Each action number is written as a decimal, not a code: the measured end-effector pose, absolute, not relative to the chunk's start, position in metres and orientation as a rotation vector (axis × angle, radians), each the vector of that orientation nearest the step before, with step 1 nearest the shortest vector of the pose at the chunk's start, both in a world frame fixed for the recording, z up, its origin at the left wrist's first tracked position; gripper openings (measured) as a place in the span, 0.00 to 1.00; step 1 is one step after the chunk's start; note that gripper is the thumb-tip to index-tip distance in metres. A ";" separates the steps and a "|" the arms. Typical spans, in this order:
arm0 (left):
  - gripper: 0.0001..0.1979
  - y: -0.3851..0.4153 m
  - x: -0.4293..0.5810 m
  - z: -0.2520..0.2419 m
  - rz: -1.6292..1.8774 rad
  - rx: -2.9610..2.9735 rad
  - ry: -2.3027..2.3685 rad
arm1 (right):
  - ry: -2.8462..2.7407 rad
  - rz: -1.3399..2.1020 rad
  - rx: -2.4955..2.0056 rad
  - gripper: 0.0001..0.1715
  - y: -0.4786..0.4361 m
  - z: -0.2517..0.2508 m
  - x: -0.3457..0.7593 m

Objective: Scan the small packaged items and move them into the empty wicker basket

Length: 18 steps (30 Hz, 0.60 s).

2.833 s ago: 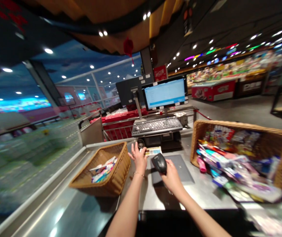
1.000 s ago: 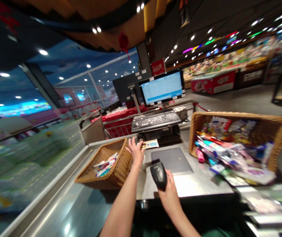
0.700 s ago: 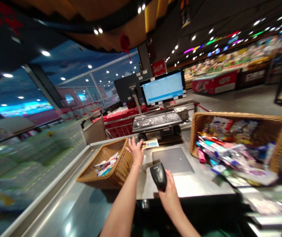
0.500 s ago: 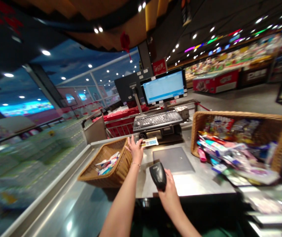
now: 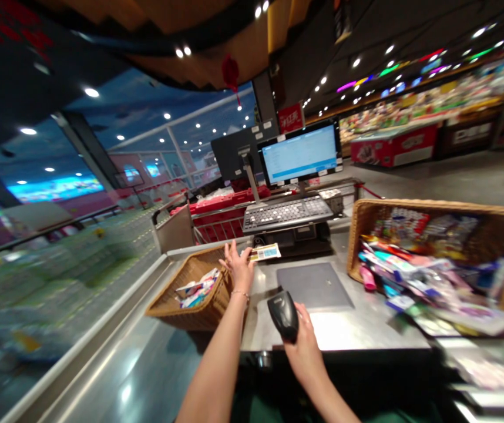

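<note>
In my right hand is a black handheld barcode scanner, its head pointing up and away over the steel counter. My left hand pinches the left end of a small flat packet with a printed label, held between thumb and fingers above the counter; the other fingers are spread. That hand is beside the right rim of a smaller wicker basket, which holds a few colourful packages. A grey flat panel is set in the counter beyond the scanner.
A larger wicker basket at the right lies tipped towards me, with many packaged goods spilling from it. Behind the counter stand a keyboard and a lit monitor. A metal rail edges the left side.
The view has shifted slightly left, so the surroundings sit a little further right. My left hand and the packet have moved slightly left, towards the smaller basket. The scanner stays in my right hand.
</note>
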State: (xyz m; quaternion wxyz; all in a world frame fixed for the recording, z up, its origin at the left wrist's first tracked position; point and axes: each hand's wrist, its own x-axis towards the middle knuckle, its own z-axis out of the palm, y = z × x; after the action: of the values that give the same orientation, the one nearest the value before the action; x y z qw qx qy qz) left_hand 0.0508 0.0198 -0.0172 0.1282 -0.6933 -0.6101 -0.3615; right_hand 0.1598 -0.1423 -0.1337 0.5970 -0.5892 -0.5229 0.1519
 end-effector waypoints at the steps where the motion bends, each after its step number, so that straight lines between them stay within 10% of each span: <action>1: 0.20 0.020 0.049 -0.018 -1.050 -2.011 -1.773 | -1.215 0.352 -1.364 0.33 -0.142 -0.134 0.159; 18: 0.19 0.020 0.030 -0.017 -1.076 -1.951 -1.796 | -1.254 0.368 -1.302 0.31 -0.142 -0.135 0.148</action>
State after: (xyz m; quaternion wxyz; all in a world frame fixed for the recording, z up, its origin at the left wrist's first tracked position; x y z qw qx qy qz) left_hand 0.0304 0.0204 -0.0173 0.1393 -0.6752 -0.6214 -0.3723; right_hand 0.1483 -0.1417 -0.1354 0.6039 -0.5624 -0.5420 0.1590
